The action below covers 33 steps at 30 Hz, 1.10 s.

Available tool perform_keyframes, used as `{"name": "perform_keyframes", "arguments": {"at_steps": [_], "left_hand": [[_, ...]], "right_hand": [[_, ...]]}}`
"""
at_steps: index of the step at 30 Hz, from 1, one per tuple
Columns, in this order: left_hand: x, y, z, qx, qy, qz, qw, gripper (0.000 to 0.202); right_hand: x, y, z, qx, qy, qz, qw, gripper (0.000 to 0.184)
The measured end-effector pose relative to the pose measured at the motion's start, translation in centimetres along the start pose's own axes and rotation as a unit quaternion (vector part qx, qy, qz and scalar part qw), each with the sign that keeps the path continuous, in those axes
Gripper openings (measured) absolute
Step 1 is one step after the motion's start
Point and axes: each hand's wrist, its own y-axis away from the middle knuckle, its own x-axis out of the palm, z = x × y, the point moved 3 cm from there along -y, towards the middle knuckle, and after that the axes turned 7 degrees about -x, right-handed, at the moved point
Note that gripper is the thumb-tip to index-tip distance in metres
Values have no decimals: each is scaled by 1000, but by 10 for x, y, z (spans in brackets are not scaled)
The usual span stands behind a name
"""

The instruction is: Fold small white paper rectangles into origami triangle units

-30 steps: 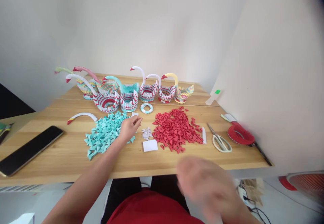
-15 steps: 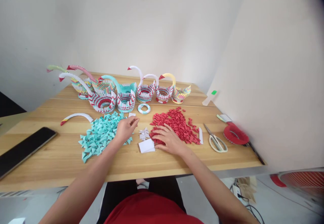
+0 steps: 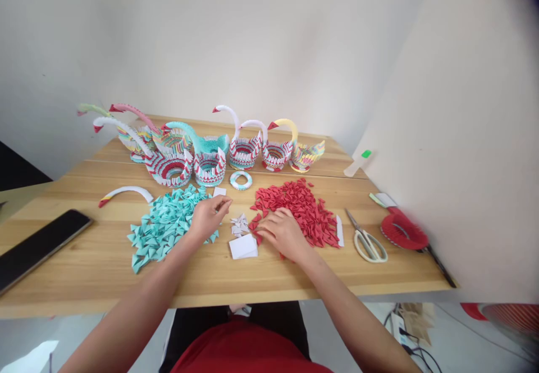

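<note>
My left hand (image 3: 211,215) is raised at the right side of a heap of turquoise folded paper triangles (image 3: 166,224). Its thumb and fingertips are pinched together; whatever they hold is too small to make out. Over the left edge of a heap of red folded paper triangles (image 3: 311,215) lies my right hand (image 3: 283,233). Its fingers are drawn together, with the tips closing on a red paper triangle (image 3: 255,224). Between both hands are a small pile of white folded pieces (image 3: 240,225) and a stack of white paper slips (image 3: 243,246).
Several folded-paper swans (image 3: 210,166) stand along the back, a paper ring (image 3: 241,180) before them. A curved white neck piece (image 3: 126,190) and a phone (image 3: 44,249) lie at left. Scissors (image 3: 367,239) and a red paper piece (image 3: 403,230) are at right, by the wall.
My right hand's spread fingers have drawn together at the left edge of the red heap. A few red triangles there have shifted left. My left hand keeps its pinch; the view has shifted slightly.
</note>
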Motion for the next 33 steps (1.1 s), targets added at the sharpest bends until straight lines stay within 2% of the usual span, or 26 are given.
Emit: {"name": "perform_keyframes", "arguments": {"at_steps": [7,10,13,16,22,26,30,33], "left_hand": [[0,0,-1,-1,-5,5,1000,27],[2,0,1,2,-3,10,1000,27],[3,0,2,-2,1,14,1000,27],[2,0,3,-6,5,18,1000,28],[-1,0,5,-21,3,14,1000,31],[-3,-1,3,-27,1,10,1000,34],[-3,-2,0,-30,-1,10,999,35],[-2,-1,1,-24,-6,15,1000,34]], "right_hand": [[14,-8,6,27,-19,11,999,12],[14,-4,5,33,-22,-5,999,13],[14,-1,4,26,-29,-27,999,6],[13,2,2,17,-27,-66,997,12],[5,8,2,-12,-28,-153,988,26],[0,9,1,15,-38,-188,981,26],[-7,11,-9,44,-35,-171,984,21],[-25,15,-32,64,-8,-162,985,20]]}}
